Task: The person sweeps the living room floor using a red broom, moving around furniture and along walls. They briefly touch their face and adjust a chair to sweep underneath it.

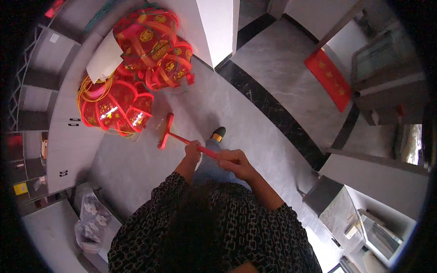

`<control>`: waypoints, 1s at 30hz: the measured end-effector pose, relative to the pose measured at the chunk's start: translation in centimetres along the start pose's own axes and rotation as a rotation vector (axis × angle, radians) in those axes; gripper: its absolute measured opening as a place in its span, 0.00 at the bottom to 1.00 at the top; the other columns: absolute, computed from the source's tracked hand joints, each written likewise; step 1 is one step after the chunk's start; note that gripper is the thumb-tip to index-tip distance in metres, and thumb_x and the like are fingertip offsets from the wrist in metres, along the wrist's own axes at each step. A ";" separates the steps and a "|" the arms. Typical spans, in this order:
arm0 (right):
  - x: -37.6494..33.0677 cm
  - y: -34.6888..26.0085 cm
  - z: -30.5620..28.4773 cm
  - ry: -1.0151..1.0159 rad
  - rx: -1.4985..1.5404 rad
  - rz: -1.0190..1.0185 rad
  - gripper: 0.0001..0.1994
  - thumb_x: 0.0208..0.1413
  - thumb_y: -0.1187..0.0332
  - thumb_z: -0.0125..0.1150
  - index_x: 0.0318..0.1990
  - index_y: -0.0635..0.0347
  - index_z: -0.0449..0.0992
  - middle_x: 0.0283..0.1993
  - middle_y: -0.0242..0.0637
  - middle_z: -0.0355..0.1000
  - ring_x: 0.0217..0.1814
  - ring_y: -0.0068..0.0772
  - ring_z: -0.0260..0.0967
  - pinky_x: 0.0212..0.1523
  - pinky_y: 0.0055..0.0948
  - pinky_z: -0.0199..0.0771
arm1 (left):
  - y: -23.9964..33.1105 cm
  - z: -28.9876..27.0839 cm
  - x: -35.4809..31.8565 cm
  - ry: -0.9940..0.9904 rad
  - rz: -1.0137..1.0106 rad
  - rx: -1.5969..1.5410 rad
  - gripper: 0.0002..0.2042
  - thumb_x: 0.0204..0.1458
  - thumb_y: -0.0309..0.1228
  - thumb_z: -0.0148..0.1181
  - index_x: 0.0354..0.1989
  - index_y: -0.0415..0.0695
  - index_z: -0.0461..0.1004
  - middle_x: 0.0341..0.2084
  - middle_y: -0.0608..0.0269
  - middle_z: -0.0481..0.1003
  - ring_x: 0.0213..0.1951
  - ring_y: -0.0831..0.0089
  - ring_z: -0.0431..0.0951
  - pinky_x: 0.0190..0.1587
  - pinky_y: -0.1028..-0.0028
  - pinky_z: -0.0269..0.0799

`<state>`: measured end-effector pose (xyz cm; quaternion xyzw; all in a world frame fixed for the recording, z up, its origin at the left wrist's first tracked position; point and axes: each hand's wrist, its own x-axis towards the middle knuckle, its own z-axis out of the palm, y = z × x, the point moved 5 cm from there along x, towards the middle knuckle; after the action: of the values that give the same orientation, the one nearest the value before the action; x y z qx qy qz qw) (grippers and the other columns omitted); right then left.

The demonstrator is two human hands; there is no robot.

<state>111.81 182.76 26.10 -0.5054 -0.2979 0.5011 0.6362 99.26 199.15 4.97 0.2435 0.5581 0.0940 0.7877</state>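
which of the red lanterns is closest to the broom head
The lower-left lantern, the one lying on the floor beside the yellow cords. Its edge lies just left of the red broom head; the other lanterns are piled higher up, farther off.

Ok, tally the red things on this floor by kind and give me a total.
Red broom, held by left hand and right hand: 1
Red lantern heaps (upper, lower): 2; single lanterns can't be separated
Red doormat: 1
Total: 4

Both forearms reach toward twelve o'clock from patterned sleeves. The left hand point(193, 151) is closed in a fist. The right hand point(234, 161), at its three o'clock, is also clenched.
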 end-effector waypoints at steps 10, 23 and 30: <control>4.0 -6.2 -8.4 0.617 0.001 0.070 0.10 0.47 0.69 0.55 0.22 0.69 0.72 0.22 0.36 0.68 0.21 0.22 0.59 0.23 0.23 0.57 | -0.9 11.8 10.4 -0.537 -0.421 0.494 0.11 0.37 0.34 0.56 0.10 0.47 0.64 0.07 0.70 0.61 0.11 0.75 0.62 0.12 0.74 0.54; 8.5 -21.5 -7.7 0.585 -0.355 -0.365 0.08 0.35 0.75 0.52 0.10 0.63 0.63 0.13 0.39 0.64 0.15 0.36 0.64 0.30 0.39 0.72 | 8.2 25.5 -0.2 -0.327 -0.386 0.365 0.11 0.36 0.32 0.58 0.13 0.49 0.60 0.10 0.72 0.57 0.10 0.81 0.54 0.10 0.78 0.45; 12.6 -9.9 -11.8 0.541 -0.106 -0.359 0.10 0.45 0.76 0.53 0.16 0.68 0.63 0.18 0.39 0.62 0.25 0.37 0.60 0.36 0.39 0.63 | 10.7 23.7 14.1 -0.374 -0.013 0.388 0.14 0.36 0.27 0.52 0.11 0.52 0.52 0.12 0.73 0.53 0.14 0.78 0.54 0.15 0.73 0.50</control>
<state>129.61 190.71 30.10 -0.5920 -0.2281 0.2123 0.7433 127.55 207.68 4.58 0.3994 0.4118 -0.0666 0.8164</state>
